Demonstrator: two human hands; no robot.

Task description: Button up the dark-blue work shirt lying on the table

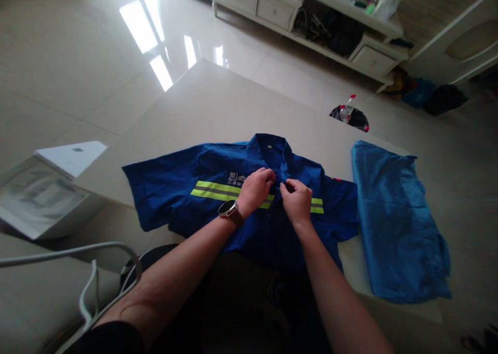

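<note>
A dark blue work shirt [187, 188] with yellow-green reflective stripes lies spread flat, front up, on a beige table [218, 105], its hem hanging over the near edge. My left hand [254, 188], with a watch on the wrist, pinches the shirt's front placket at chest height. My right hand [296, 199] pinches the opposite edge of the placket just beside it. Both hands have their fingers closed on the fabric, almost touching each other below the collar.
A lighter blue folded garment [397, 224] lies on the table to the right. A dark bag with a bottle [350, 116] sits at the far table edge. A white box [42, 188] stands left; a white cabinet [311, 16] lines the far wall.
</note>
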